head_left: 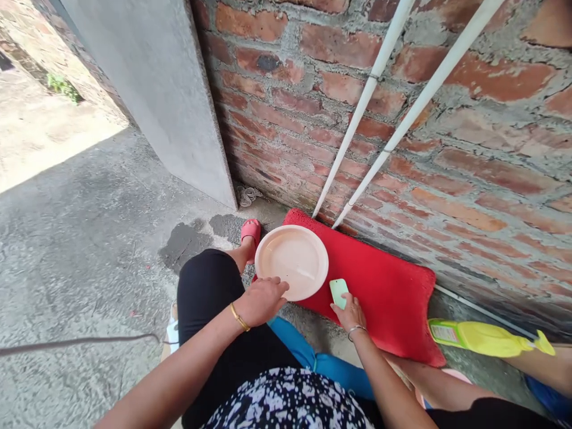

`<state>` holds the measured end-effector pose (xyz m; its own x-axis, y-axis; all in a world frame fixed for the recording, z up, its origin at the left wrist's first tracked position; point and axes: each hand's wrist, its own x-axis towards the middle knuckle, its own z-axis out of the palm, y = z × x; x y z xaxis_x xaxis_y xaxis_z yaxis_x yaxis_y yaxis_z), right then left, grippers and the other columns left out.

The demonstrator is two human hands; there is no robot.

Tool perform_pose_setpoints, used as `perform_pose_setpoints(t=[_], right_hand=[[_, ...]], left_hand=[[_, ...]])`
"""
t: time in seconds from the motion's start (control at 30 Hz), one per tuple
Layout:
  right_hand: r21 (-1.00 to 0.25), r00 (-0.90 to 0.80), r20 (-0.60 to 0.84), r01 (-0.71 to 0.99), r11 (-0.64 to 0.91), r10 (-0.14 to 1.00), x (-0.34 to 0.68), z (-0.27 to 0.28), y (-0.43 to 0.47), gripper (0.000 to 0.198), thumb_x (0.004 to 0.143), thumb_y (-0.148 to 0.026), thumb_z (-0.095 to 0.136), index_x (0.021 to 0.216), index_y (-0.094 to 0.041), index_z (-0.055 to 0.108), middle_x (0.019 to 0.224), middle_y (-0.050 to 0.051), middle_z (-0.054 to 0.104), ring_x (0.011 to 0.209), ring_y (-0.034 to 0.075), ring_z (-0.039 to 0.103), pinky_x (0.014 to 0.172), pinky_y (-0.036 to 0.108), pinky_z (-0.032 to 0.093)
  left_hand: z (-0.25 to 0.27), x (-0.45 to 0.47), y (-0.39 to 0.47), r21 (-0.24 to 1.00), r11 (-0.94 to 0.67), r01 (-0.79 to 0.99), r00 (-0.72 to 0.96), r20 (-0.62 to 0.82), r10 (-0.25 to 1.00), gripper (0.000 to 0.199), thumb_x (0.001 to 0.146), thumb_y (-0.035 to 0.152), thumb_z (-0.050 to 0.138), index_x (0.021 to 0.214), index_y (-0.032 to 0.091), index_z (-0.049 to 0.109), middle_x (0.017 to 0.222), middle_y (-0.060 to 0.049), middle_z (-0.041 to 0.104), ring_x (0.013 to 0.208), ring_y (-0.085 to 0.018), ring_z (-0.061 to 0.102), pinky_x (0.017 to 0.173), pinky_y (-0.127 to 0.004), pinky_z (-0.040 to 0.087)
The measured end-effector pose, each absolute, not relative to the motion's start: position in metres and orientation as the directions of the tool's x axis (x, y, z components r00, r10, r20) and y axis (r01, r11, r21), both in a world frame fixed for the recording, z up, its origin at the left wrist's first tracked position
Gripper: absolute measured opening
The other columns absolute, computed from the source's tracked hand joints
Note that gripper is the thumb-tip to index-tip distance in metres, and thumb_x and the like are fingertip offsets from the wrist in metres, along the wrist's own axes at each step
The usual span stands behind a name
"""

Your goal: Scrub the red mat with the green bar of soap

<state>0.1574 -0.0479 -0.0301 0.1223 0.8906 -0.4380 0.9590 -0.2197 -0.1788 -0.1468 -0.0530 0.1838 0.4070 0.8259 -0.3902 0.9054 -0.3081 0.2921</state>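
Red mat (379, 280) out past the right hand (351, 311), pale basin (292, 262) just beyond the left hand (263, 300).
From here the mat looks soft and springy, one to lift by its edges; the basin seems light, stiff, slick if wet, its near rim well pinched in the left hand. The green slab (338, 291), nipped at its near end by the right thumb and fingers, looks thin; hold its sides.
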Motion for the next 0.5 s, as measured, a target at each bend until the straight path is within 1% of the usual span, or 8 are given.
perform_pose_setpoints(t=[0.1,0.17,0.23,0.27,0.3,0.37,0.43,0.5], right_hand=[[-0.145,0.123,-0.382,0.971,-0.191,0.916,0.149,-0.022,-0.044,0.042,0.076,-0.043,0.057,0.111,-0.021,0.050,0.102,0.008,0.053,0.094,0.023,0.056,0.075,0.031,0.041],[-0.171,0.113,-0.346,0.968,-0.181,0.931,0.140,-0.018,-0.039,0.042,0.076,-0.042,0.057,0.111,-0.019,0.050,0.103,0.009,0.053,0.094,0.022,0.055,0.076,0.030,0.040],[-0.208,0.076,-0.353,0.965,-0.158,0.933,0.132,-0.015,-0.031,0.043,0.076,-0.041,0.057,0.113,-0.020,0.049,0.104,0.008,0.054,0.094,0.021,0.055,0.076,0.029,0.039],[-0.218,0.048,-0.373,0.966,-0.138,0.926,0.129,-0.014,-0.028,0.043,0.076,-0.041,0.057,0.113,-0.021,0.050,0.104,0.008,0.054,0.094,0.021,0.055,0.075,0.029,0.039],[-0.222,0.019,-0.395,0.968,-0.115,0.918,0.128,-0.014,-0.025,0.043,0.076,-0.041,0.058,0.113,-0.022,0.050,0.105,0.008,0.054,0.094,0.021,0.055,0.076,0.029,0.038],[-0.212,-0.009,-0.423,0.973,-0.089,0.906,0.135,-0.016,-0.024,0.042,0.075,-0.040,0.059,0.113,-0.023,0.052,0.105,0.007,0.054,0.093,0.022,0.055,0.076,0.030,0.038],[-0.199,0.035,-0.413,0.972,-0.128,0.910,0.155,-0.020,-0.031,0.042,0.074,-0.041,0.059,0.113,-0.025,0.052,0.106,0.007,0.054,0.094,0.022,0.055,0.077,0.030,0.038],[-0.206,0.150,-0.377,0.948,-0.241,0.914,0.185,-0.025,-0.042,0.044,0.074,-0.044,0.057,0.113,-0.024,0.051,0.107,0.007,0.054,0.095,0.022,0.055,0.078,0.030,0.039]], left_hand=[[0.178,-0.119,-0.042,0.166,-0.416,0.894,0.446,-0.426,0.787,0.023,0.085,0.024,0.044,0.100,0.016,0.059,0.097,-0.011,0.059,0.091,-0.023,0.057,0.080,-0.038,0.040],[0.166,-0.094,-0.038,0.134,-0.477,0.869,0.485,-0.424,0.765,0.024,0.085,0.017,0.040,0.096,0.014,0.061,0.096,-0.013,0.060,0.092,-0.024,0.056,0.080,-0.042,0.039],[0.146,-0.068,-0.039,0.153,-0.535,0.831,0.548,-0.395,0.738,0.026,0.085,0.015,0.038,0.095,0.013,0.062,0.096,-0.014,0.061,0.092,-0.025,0.057,0.082,-0.043,0.037],[0.134,-0.056,-0.041,0.183,-0.572,0.800,0.594,-0.381,0.708,0.027,0.085,0.015,0.038,0.097,0.013,0.062,0.097,-0.014,0.061,0.092,-0.025,0.057,0.082,-0.043,0.037],[0.121,-0.046,-0.045,0.215,-0.599,0.771,0.630,-0.397,0.668,0.026,0.084,0.015,0.041,0.099,0.014,0.062,0.098,-0.014,0.061,0.092,-0.025,0.057,0.081,-0.043,0.037],[0.094,-0.032,-0.053,0.244,-0.604,0.759,0.632,-0.501,0.592,0.026,0.078,0.015,0.049,0.100,0.014,0.064,0.099,-0.016,0.063,0.092,-0.028,0.058,0.080,-0.045,0.037],[0.073,-0.025,-0.061,0.281,-0.589,0.758,0.626,-0.565,0.537,0.029,0.072,0.017,0.057,0.098,0.015,0.067,0.099,-0.017,0.064,0.090,-0.031,0.059,0.077,-0.046,0.038],[0.060,-0.021,-0.065,0.313,-0.562,0.765,0.622,-0.583,0.522,0.030,0.066,0.017,0.063,0.095,0.015,0.070,0.096,-0.018,0.066,0.087,-0.033,0.060,0.074,-0.047,0.038]])
